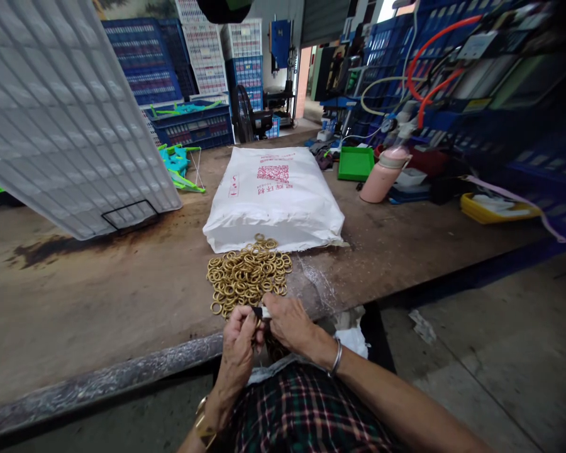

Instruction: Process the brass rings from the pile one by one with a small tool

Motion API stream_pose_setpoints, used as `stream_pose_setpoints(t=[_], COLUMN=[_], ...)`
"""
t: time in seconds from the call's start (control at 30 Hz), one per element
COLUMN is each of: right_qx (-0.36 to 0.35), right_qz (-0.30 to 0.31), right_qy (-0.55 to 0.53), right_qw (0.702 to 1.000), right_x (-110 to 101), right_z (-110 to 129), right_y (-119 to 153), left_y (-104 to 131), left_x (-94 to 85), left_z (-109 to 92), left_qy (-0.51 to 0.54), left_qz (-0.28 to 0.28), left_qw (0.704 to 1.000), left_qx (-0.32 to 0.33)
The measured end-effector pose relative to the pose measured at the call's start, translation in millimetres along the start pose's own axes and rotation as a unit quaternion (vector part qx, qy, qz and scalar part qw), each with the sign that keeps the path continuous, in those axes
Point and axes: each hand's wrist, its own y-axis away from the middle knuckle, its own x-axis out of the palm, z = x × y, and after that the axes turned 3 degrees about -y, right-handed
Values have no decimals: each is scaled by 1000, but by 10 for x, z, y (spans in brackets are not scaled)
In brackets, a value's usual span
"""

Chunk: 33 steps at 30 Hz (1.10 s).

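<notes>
My left hand (239, 340) is closed at the near edge of the table, with a gold-coloured ring (258, 323) pinched at its fingertips. Close against it, my right hand (290, 322) is closed on a small black-and-white piece (265, 313); its kind is not clear. The black end of that piece meets the left fingers. Just beyond both hands lies a loose pile of gold-coloured rings (248, 277) on the brown tabletop (170, 296). Behind the pile, a white woven sack (273, 201) with red print lies flat. The undersides of my fingers are hidden.
A white ribbed crate (70, 119) leans at the left. Neon green and blue plastic parts (179, 165) lie behind it. To the right are a green tray (355, 162), a pink bottle (384, 176) and a yellow tray (495, 209). A black fan (245, 116) stands beyond the table.
</notes>
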Motion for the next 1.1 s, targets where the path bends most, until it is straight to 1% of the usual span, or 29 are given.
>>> stream_pose_setpoints(t=[0.07, 0.13, 0.17, 0.2, 0.27, 0.33, 0.4, 0.47, 0.53, 0.67, 0.8, 1.03, 1.1], right_qx=[34, 69, 55, 26, -18, -51, -71, -63, -36, -3, 21, 26, 21], right_qz=[-17, -39, -63, -84, -99, -79, -41, -10, 9, 34, 41, 45, 47], right_qy=[4, -12, -39, -87, -204, -311, -383, -433, -472, -521, -560, -560, -552], right_qw=[999, 997, 996, 992, 974, 946, 920, 899, 881, 853, 827, 827, 832], right_x=[-29, -78, -103, -126, -148, -132, -88, -38, 1, 42, 76, 113, 99], right_z=[-103, -223, -266, -289, -261, -161, -50, 23, 41, -9, -52, -36, -30], right_y=[-47, -90, -103, -108, -91, -54, -17, 1, 0, -20, -28, -18, -21], left_y=[64, 120, 137, 145, 136, 112, 95, 92, 96, 93, 71, 55, 59], left_x=[0, 0, -2, -4, -12, -24, -36, -45, -51, -54, -56, -61, -65], left_z=[-52, -103, -122, -136, -145, -134, -118, -104, -98, -87, -49, 15, 9], left_qy=[5, 27, 44, 61, 85, 92, 87, 74, 59, 50, 58, 86, 102], left_qz=[10, 34, 44, 51, 52, 50, 51, 50, 45, 42, 53, 58, 62], left_qw=[1000, 999, 998, 997, 995, 994, 994, 995, 996, 997, 996, 993, 991], left_qx=[7, 8, 5, -1, -20, -32, -42, -46, -45, -52, -51, -51, -59])
